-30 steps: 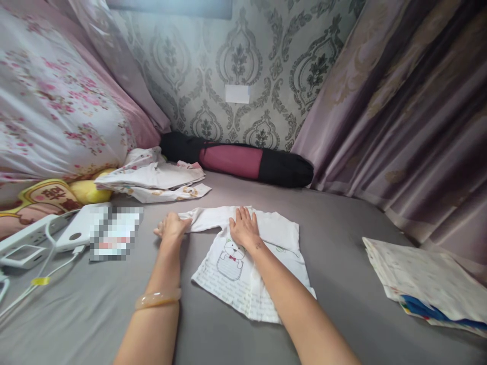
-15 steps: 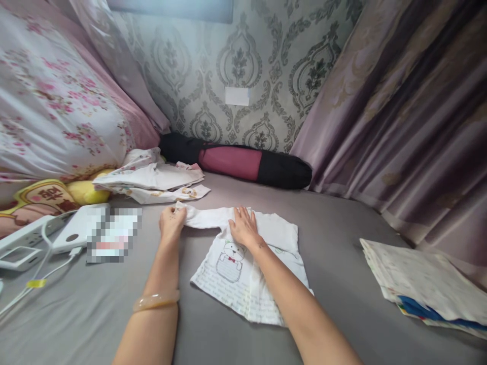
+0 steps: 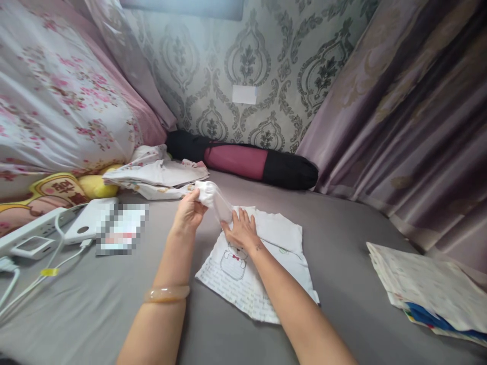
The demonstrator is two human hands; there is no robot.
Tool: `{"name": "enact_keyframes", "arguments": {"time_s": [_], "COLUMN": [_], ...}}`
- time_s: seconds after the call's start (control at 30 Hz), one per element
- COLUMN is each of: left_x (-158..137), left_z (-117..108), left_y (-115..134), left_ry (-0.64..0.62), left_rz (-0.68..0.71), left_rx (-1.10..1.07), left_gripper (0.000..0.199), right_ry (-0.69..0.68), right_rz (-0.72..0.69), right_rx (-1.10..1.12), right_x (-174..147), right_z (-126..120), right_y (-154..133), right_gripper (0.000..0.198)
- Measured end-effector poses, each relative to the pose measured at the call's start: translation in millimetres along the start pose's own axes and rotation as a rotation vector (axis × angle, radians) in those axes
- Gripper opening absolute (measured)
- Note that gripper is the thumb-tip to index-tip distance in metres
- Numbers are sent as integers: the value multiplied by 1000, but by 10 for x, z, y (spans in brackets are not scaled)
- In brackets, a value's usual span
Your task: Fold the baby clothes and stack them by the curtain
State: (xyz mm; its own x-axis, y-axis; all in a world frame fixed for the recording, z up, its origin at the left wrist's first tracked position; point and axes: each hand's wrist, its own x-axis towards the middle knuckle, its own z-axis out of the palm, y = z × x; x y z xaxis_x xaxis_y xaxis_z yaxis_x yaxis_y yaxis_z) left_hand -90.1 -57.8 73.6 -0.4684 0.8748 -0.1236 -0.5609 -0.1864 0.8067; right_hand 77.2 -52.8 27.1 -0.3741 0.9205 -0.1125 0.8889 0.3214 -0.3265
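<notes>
A small white shirt [image 3: 224, 286] with a printed bear and rows of lettering lies on the grey bed sheet [image 3: 342, 324]. My left hand [image 3: 189, 210] pinches the cuff of its left-side sleeve and holds it raised above the sheet, so the sleeve arches up toward the shirt's body. My right hand [image 3: 242, 228] rests flat, fingers spread, on the shirt near the shoulder where that sleeve joins. The sleeve on the right side lies folded across the body. Part of the bear print is hidden under my right hand.
Folded clothes [image 3: 160, 175] are piled at the back left, and more folded cloth [image 3: 429, 284] lies at the right. A black and maroon long bag [image 3: 236, 161] rests along the wall. A power strip [image 3: 34, 228], white power bank [image 3: 89, 220] and cables occupy the left.
My left hand has lifted the sleeve cuff off the sheet and brought it right, toward the shirt's body. My right hand stays pressed near the shoulder. The view has shifted slightly.
</notes>
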Motion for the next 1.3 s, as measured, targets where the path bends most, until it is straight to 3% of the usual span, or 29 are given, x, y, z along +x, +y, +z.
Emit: {"name": "enact_keyframes", "arguments": {"time_s": [0.2, 0.3, 0.4, 0.53, 0.63, 0.8, 1.07, 1.23, 1.3], "left_x": [-147, -218, -289, -369, -414, -500, -686, -770, -758], "left_z": [272, 357, 434, 544, 611, 664, 695, 726, 724], "left_y": [-112, -138, -171, -292, -430, -655, -939, -994, -967], "left_ry": [-33, -3, -12, -33, -62, -126, -245, -422, -430], "left_rz": [-18, -43, -57, -71, -80, -73, -53, -118, -117], "left_rx": [-25, -58, -79, -56, 13, 111, 336, 435, 412], "left_gripper": [15, 15, 19, 21, 26, 36, 36, 50, 54], "right_ry": [8, 181, 341, 250, 200, 140, 70, 19, 41], "right_rz": [-50, -71, 74, 335, 398, 425, 423, 463, 466], "right_rx": [84, 222, 524, 1119, 1360, 1492, 1607, 1646, 1665], "right_x": [-22, -29, -65, -212, -351, -459, -467, -454, -454], "right_z": [-62, -150, -266, -417, -488, -495, -490, -503, -508], "right_y": [33, 129, 270, 455, 550, 636, 685, 707, 715], "right_gripper": [74, 55, 35, 22, 16, 18, 29, 44, 47]}}
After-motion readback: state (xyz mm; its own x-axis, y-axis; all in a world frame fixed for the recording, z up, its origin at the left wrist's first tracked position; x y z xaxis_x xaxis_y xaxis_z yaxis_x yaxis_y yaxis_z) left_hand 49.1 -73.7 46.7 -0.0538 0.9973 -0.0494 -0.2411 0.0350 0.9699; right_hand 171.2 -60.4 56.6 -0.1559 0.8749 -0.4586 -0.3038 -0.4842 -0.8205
